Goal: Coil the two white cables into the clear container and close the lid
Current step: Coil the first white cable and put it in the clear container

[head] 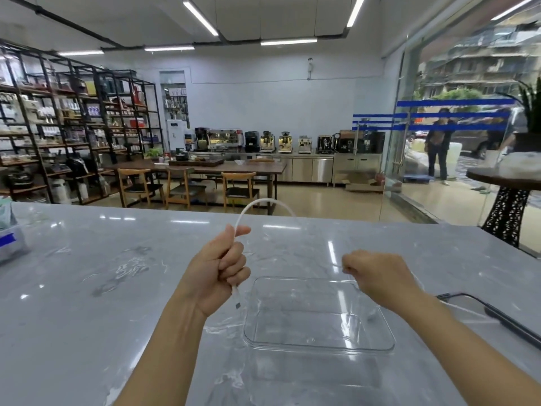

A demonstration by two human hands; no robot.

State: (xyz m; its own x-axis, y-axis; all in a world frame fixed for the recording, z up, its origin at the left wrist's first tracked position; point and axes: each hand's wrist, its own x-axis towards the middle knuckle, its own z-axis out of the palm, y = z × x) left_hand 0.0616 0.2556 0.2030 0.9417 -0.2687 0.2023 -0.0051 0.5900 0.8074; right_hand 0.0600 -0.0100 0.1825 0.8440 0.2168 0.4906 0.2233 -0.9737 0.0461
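Note:
My left hand [218, 273] grips a white cable [263, 202] in a fist above the marble counter. The cable's plug end [236, 300] hangs out below the fist. From the top of the fist the cable arches up and to the right, then comes down to my right hand [377, 278], which pinches it. Past my right hand the cable trails off to the right. The clear container [319, 345] stands open on the counter, just below and between both hands. It looks empty. I cannot make out its lid or a second white cable.
A dark lidded tray or device with a thin frame [503, 315] lies at the right edge of the counter [87, 288]. A pale box with blue tape [10, 238] sits at the far left. Beyond the counter are tables, chairs and shelves.

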